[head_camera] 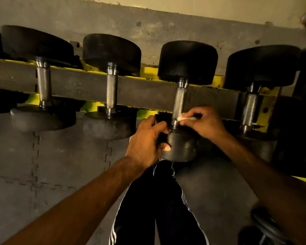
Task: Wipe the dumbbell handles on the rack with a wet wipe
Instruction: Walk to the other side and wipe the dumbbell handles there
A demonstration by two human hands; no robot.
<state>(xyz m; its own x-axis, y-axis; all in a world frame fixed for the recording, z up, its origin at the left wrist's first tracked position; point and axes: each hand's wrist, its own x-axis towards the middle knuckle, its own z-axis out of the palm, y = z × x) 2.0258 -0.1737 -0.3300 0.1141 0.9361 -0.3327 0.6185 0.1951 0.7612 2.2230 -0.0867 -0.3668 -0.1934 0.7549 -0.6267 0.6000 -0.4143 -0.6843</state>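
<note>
Black trousers [159, 209] with white side stripes are filling the lower centre; no readable writing is showing anywhere. Left hand [147, 140] is gripping the near rubber head [181, 147] of the third dumbbell. Right hand [201, 121] is pinching a crumpled white wet wipe [184, 118], pressing it against the lower end of that knurled steel handle [179, 101]. Dumbbells are lying across a yellow rack [148, 70]. Grey interlocking floor mats [42, 165] are meeting a stained concrete wall [148, 29].
</note>
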